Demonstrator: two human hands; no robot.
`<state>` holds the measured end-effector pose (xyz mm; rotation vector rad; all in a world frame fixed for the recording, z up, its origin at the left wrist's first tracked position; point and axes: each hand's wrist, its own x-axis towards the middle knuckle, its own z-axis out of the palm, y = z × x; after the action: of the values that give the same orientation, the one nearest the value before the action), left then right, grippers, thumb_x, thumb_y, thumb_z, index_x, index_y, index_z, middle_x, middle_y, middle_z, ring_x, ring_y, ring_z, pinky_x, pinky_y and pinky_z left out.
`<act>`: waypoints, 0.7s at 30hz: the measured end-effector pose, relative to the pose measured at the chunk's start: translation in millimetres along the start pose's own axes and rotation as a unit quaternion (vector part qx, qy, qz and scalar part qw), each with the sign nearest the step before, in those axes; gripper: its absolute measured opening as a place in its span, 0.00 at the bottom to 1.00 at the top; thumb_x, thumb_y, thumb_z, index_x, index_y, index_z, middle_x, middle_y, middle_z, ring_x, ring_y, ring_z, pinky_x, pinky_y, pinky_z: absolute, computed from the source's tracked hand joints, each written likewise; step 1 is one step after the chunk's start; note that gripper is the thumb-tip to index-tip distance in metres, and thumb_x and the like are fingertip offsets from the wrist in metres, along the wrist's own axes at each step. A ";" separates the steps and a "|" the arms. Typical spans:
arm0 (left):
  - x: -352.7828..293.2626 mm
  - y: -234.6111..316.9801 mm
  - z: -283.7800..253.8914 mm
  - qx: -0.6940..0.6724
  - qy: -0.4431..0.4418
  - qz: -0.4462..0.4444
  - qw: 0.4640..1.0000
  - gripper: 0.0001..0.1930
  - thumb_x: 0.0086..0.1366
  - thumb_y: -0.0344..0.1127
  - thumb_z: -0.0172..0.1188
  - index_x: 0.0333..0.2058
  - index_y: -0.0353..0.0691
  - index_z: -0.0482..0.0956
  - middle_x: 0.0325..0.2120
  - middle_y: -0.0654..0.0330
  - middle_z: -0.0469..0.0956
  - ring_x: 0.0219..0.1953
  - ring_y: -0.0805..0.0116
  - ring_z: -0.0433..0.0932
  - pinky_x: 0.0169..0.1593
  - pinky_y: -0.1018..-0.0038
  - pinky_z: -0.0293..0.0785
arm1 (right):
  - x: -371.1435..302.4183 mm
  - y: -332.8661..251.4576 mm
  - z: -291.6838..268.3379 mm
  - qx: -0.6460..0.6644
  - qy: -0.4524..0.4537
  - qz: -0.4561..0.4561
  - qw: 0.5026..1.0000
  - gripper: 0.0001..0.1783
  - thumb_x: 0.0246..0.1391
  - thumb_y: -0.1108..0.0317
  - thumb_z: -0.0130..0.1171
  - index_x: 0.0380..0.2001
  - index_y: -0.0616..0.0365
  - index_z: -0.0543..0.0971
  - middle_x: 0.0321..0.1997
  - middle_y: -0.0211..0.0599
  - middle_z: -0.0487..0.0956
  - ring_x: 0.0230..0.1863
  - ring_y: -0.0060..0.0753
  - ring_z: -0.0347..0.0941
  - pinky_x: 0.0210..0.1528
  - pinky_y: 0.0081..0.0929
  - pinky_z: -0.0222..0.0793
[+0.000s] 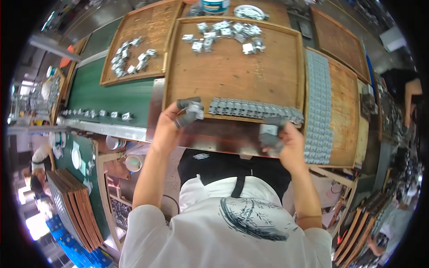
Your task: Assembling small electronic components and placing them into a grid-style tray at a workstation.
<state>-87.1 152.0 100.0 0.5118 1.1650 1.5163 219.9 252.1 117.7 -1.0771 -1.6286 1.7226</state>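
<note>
My left hand (172, 119), with dark grey coverings on its fingers, is closed on a small silvery metal part (195, 110) at the near left corner of the middle wooden tray (214, 76). Beside it, a tight row of similar metal parts (250, 108) runs along that tray's near edge. My right hand (289, 142) also wears dark finger coverings. It grips a blocky grey metal part (269, 130) just in front of the row's right end. Motion blurs both held parts, so their details are unclear.
Loose metal parts (223, 30) lie at the tray's far side, others (119, 60) in the left tray. A right-hand tray (344, 107) bears packed rows of grey parts. More parts (103, 113) line the green belt (129, 100). A tub (215, 6) and white bowl (249, 12) stand behind.
</note>
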 end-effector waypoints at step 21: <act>-7.0 -44.3 116.5 0.050 -0.198 -0.078 0.976 0.18 0.64 0.19 0.56 0.53 0.34 0.73 0.50 0.63 0.72 0.47 0.68 0.78 0.46 0.71 0.83 | -0.9 -23.0 -19.3 -0.365 -0.003 -0.238 0.900 0.13 0.37 0.74 0.67 0.28 0.62 0.74 0.29 0.42 0.71 0.31 0.50 0.73 0.31 0.40 0.70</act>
<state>32.0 187.5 112.7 0.7352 0.9466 1.1588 233.1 265.1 141.3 -0.8474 -2.3801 0.7962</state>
